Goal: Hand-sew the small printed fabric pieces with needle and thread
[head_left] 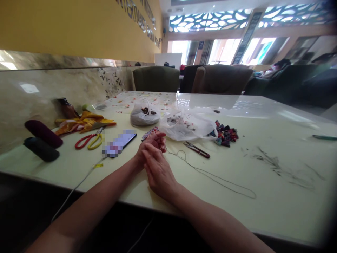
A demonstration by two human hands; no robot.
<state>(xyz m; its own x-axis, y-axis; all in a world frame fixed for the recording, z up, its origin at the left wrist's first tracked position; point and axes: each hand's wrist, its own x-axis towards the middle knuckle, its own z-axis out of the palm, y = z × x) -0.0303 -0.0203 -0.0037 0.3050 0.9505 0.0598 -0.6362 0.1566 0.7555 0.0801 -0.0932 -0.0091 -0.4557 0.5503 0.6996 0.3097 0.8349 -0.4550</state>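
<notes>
Near the table's front edge my two hands meet. My left hand [155,141] is turned palm up with its fingers curled; what lies in them is hidden. Across its palm and wrist rests my right hand [161,174], its fingers pressed together, hiding anything between them. A thin dark thread [210,173] runs from beside the fingertips and loops to the right over the table. A small piece of patterned cloth [149,133] shows just behind my left hand; whether it is held I cannot tell. Thread snips [197,150] lie to the right of my hands.
Left of my hands are a phone [118,144], scissors with red and yellow handles [93,141], two dark thread spools [43,133] and yellow cloth [86,122]. Beyond stand white plastic bags [188,127], with small patterned cloth pieces [226,135] alongside. Thread scraps [273,163] lie right.
</notes>
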